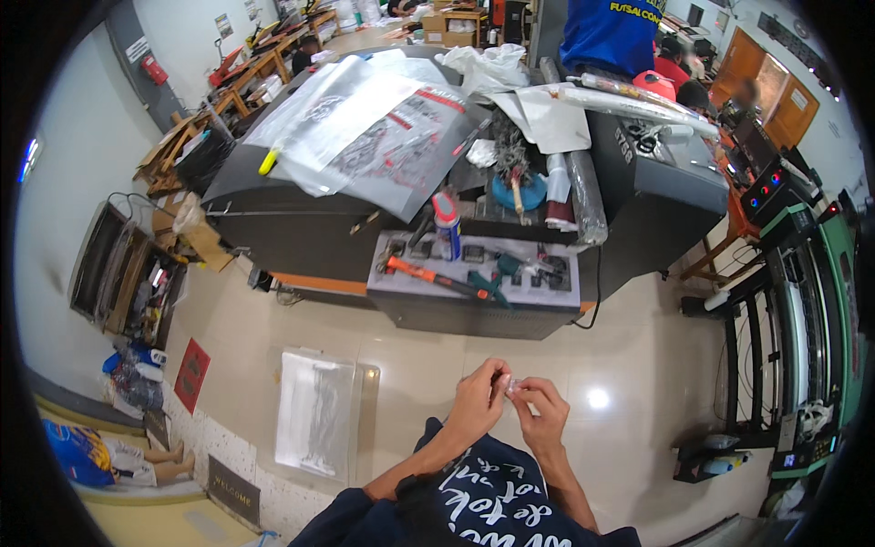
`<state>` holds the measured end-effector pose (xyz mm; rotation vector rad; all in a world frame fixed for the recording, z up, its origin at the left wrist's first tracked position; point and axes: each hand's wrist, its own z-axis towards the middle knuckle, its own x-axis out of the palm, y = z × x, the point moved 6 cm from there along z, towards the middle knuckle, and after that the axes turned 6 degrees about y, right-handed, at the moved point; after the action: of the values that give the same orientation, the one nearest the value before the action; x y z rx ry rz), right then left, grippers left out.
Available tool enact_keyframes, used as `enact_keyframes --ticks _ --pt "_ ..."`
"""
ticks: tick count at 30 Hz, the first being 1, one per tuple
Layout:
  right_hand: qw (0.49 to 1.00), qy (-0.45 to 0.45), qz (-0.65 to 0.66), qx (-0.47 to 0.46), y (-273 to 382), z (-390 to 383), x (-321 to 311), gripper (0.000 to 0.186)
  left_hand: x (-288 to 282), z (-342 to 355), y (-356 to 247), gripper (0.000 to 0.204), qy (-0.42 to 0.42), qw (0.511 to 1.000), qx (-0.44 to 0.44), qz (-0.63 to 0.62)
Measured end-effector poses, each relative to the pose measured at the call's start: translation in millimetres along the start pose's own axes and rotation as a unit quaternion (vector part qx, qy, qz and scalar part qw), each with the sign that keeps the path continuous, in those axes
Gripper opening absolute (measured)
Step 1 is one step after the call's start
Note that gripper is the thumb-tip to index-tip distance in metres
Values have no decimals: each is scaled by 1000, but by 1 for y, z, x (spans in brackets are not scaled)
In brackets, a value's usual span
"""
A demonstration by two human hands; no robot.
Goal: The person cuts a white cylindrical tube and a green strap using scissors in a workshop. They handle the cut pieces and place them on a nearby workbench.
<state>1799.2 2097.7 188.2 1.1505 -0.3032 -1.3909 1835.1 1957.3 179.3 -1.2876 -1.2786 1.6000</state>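
In front of my chest, over the tiled floor, my left hand (478,397) and my right hand (544,412) are brought close together. Between the fingertips of both is a small, pale pinkish, partly see-through piece (513,387). Its exact kind is too small to make out. Each hand pinches it, thumb against fingers. Beyond my hands, on the grey machine top, lie an orange and black hammer (436,276) and a dark green hand tool (492,284). A blue spray can with a red cap (447,226) stands behind them.
Clear plastic sheets (365,128) cover much of the dark machine ahead. A flat transparent panel (315,415) lies on the floor to my left. A large green-framed printer (807,319) stands at the right. Scissors (645,139) rest on the far-right cabinet. People are at work farther back.
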Motion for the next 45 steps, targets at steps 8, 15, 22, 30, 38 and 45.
enact_keyframes --ticks 8,15,22,30,38,45 --pt "889 37 364 276 -51 87 8 11 -27 85 -35 19 -1 951 286 120" --pt "927 80 293 222 -71 148 -16 13 16 138 11 36 174 951 87 -240" --pt "937 -7 298 184 -74 189 -26 8 10 173 -12 30 205 966 22 -154" --pt "972 37 206 104 -52 215 -51 12 2 186 -34 29 240 935 54 -256" --pt "964 69 239 98 -45 223 -55 12 -1 193 -35 33 301 890 -4 -342" --pt "925 10 326 196 -24 207 -51 10 -2 185 -40 28 285 894 73 -337"
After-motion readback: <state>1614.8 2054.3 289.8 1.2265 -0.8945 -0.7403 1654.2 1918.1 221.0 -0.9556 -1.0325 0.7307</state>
